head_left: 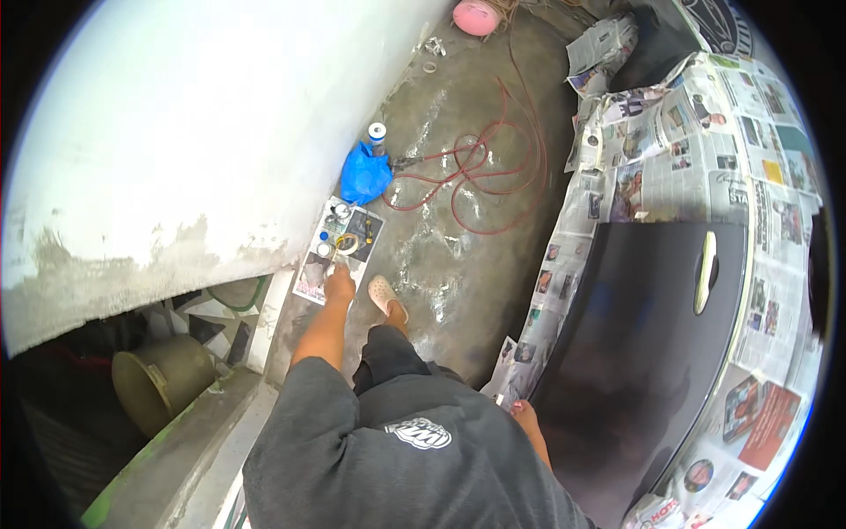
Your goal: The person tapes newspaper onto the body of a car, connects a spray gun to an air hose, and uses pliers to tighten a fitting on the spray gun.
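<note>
My left hand (339, 280) reaches down over a newspaper sheet (310, 284) on the floor, its fingers curled at a small thin item I cannot make out. Just beyond it lie a tape roll (349, 236), a white bottle with a blue cap (324, 249), a metal can (339, 212) and a small black-and-yellow tool (368, 231). My right hand (524, 414) is beside the dark car door panel (643, 353), at the edge of its newspaper masking (546, 291), fingers curled on something small and hard to make out.
A white wall (176, 132) rises on the left, with a metal pot (163, 383) in the dark recess below. A blue bag (366, 172), white container (377, 132), coiled red hose (467, 189) and pink object (476, 18) lie on the concrete floor (432, 264). The papered car fills the right side.
</note>
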{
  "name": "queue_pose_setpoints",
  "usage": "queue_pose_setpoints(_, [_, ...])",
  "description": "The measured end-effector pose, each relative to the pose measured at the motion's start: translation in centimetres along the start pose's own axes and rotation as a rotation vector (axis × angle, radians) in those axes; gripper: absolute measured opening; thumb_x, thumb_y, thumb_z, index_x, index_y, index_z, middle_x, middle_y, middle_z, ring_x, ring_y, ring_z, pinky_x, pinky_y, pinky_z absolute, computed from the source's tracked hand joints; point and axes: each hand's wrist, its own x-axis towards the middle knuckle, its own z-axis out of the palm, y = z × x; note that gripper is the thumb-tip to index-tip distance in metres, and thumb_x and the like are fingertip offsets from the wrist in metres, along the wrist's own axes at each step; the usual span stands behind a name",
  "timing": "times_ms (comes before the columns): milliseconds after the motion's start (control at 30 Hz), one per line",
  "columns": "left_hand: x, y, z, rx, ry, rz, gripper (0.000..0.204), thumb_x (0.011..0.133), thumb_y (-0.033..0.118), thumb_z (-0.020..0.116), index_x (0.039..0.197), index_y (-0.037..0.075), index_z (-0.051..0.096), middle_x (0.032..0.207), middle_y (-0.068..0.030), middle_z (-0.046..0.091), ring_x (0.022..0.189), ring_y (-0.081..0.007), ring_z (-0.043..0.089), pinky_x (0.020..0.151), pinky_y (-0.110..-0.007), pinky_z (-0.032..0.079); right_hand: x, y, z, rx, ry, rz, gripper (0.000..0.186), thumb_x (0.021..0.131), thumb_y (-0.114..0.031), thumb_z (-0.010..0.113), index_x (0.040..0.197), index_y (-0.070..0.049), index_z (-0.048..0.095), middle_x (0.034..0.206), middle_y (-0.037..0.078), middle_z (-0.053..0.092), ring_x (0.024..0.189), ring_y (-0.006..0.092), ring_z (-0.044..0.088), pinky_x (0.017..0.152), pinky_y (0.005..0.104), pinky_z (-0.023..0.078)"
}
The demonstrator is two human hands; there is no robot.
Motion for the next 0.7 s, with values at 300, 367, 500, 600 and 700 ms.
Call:
queue_pose_setpoints(300, [0.1, 0.7, 1.5, 0.161, -0.641, 0.214, 0.049, 0.082, 0.029, 0.071, 0.126, 0.010, 0.064, 0.128, -0.0204, 0.063, 0.120, -0.0355, 0.060, 0.100, -0.047, 0.049, 12.4, -9.1, 1.4, 0.277, -0.048, -0.084, 0.016, 0.093, -0.007, 0.050, 0.107, -0.004, 0.056, 0.087, 0.005, 0.059, 0.074, 0.0149, 0.060, 0.061, 0.0296, 0.048])
queue_pose_setpoints(367, [0.1, 0.7, 0.6, 0.131, -0.686, 0.208, 0.050, 0.081, 0.030, 0.072, 0.126, 0.009, 0.065, 0.127, -0.0219, 0.064, 0.119, -0.0356, 0.061, 0.099, -0.046, 0.050, 15.2, -9.1, 2.0, 0.295, -0.117, -0.086, 0.015, 0.091, -0.003, 0.050, 0.106, -0.004, 0.055, 0.086, 0.005, 0.056, 0.072, 0.0147, 0.057, 0.061, 0.0299, 0.047])
queue_pose_setpoints(500, [1.1, -2.6, 0.7, -0.045, -0.534, 0.088, 0.038, 0.079, 0.022, 0.066, 0.113, 0.005, 0.068, 0.117, -0.0247, 0.067, 0.113, -0.0402, 0.063, 0.096, -0.047, 0.051, 18.6, -10.8, 2.1, 0.299, -0.169, -0.032, 0.018, 0.089, 0.003, 0.052, 0.105, -0.003, 0.053, 0.082, 0.004, 0.050, 0.067, 0.0145, 0.051, 0.057, 0.0302, 0.044])
queue_pose_setpoints(600, [2.0, -4.2, 1.2, -0.089, -0.447, 0.134, 0.046, 0.079, 0.029, 0.069, 0.119, 0.005, 0.068, 0.117, -0.0246, 0.067, 0.112, -0.0396, 0.064, 0.096, -0.046, 0.051, 21.5, -11.0, -0.3, 0.218, -0.153, -0.041, 0.020, 0.089, 0.003, 0.056, 0.108, -0.003, 0.054, 0.089, 0.009, 0.057, 0.071, 0.0203, 0.059, 0.058, 0.0350, 0.050])
queue_pose_setpoints(700, [1.6, -7.4, -0.9, 0.004, -0.440, 0.021, 0.055, 0.080, 0.035, 0.073, 0.125, 0.006, 0.066, 0.121, -0.0226, 0.067, 0.116, -0.0377, 0.063, 0.100, -0.042, 0.049, 21.2, -15.3, -0.1, 0.038, -0.187, -0.021, 0.022, 0.090, 0.002, 0.059, 0.111, -0.003, 0.056, 0.095, 0.013, 0.064, 0.078, 0.0263, 0.066, 0.062, 0.0399, 0.055])
